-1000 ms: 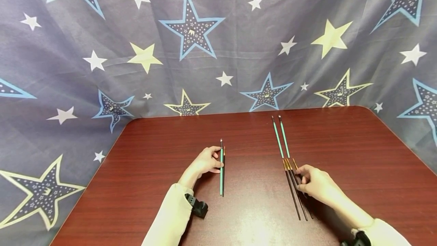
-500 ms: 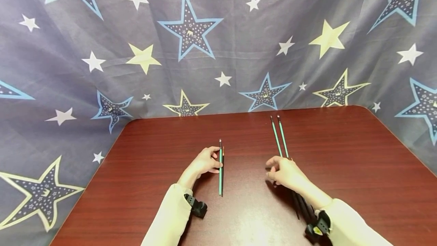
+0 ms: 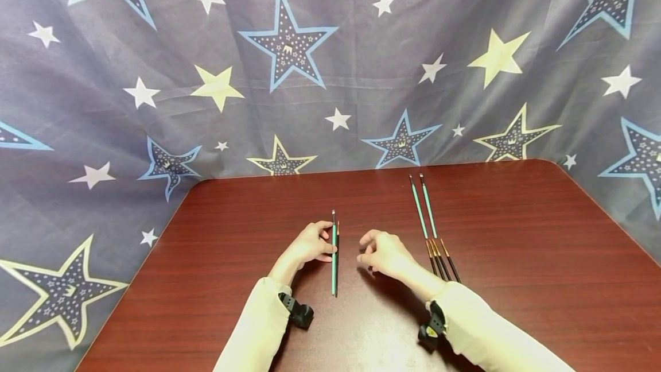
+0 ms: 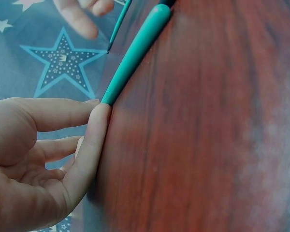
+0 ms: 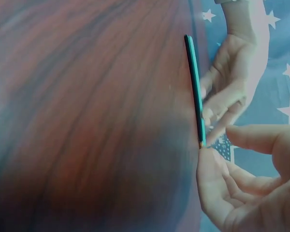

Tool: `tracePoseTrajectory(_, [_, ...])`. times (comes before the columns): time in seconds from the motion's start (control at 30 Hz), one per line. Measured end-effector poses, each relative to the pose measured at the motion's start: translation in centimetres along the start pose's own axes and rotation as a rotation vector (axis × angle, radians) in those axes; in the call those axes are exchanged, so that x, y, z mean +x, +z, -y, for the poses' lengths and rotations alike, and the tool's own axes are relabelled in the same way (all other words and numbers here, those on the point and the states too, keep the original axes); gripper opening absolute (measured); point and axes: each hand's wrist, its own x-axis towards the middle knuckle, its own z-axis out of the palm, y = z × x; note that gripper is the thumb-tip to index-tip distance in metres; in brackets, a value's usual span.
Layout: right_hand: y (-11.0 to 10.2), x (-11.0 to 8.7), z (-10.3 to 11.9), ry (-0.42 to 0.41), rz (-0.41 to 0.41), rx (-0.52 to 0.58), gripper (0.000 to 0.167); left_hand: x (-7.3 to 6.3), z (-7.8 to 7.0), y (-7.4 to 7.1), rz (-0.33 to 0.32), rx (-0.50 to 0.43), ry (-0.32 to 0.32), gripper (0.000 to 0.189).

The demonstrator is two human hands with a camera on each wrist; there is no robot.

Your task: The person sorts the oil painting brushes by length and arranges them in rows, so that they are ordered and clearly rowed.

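My left hand (image 3: 308, 244) pinches a mint-green paintbrush (image 3: 333, 277) between thumb and fingers, near the middle of the table. Close along its right side lies a slim black paintbrush (image 3: 337, 285), roughly parallel to it. In the left wrist view the green handle (image 4: 135, 57) runs up and away from my fingertips. My right hand (image 3: 391, 255) hovers to the right of this pair, thumb and fingers apart with nothing between them. The right wrist view shows the black brush (image 5: 194, 92) beside the green one, beyond my right fingertips.
Two more green paintbrushes (image 3: 428, 208) lie side by side at the back right of the brown table (image 3: 516, 217). Several black paintbrushes (image 3: 439, 263) with gold ferrules lie below them, partly hidden by my right forearm. A star-patterned curtain (image 3: 356, 85) hangs behind.
My right hand has left the black paintbrushes on the right and moved left across the table toward the pair at my left hand. The left hand has stayed in place.
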Motion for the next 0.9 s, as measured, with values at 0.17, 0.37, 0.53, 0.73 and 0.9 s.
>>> tracePoseTrajectory(0.17, [1.4,0.5,0.7,-0.02,0.023,0.01,0.028,0.0,0.0,0.0,0.005,0.003,-0.011,0.064])
tracePoseTrajectory(0.37, [2.7,0.9,1.3,-0.062,-0.005,-0.094,0.029,-0.1,-0.1,0.0,0.011,0.014,0.005,0.064])
tracePoseTrajectory(0.53, [3.6,1.4,1.7,-0.046,-0.022,-0.206,0.031,-0.1,0.0,0.0,0.013,0.013,0.0,0.064])
tracePoseTrajectory(0.73, [3.8,1.5,2.3,0.009,-0.037,-0.304,0.042,0.0,-0.1,0.0,0.015,0.02,0.008,0.063])
tracePoseTrajectory(0.9, [3.9,1.7,2.5,0.03,-0.037,-0.322,0.047,-0.1,-0.2,-0.1,0.012,0.022,0.011,0.063])
